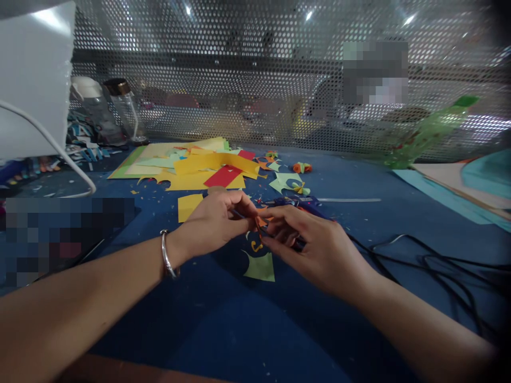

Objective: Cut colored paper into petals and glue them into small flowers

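Note:
My left hand (223, 215), with a silver bangle at the wrist, has its fingers pinched together over the middle of the table. Facing it, my right hand (307, 239) is closed too, thumb and fingertips meeting the left ones. Between the fingertips shows a small piece of orange paper (260, 222), partly hidden by the fingers. Below the hands lie a pale green paper scrap (261, 266) with a round cut-out and a small curled yellow strip (256, 245). Just behind the right hand rests a dark blue tool (297, 201), perhaps a glue gun, beside a clear stick (349, 200).
Yellow paper sheets (191, 182) and a red piece (223, 176) are piled behind my hands. Folded paper flowers (302, 168) lie nearby. Black cables (431, 260) and a green bottle (431, 133) are at right; clear bottles (126, 114) stand back left before a perforated metal screen (239, 64).

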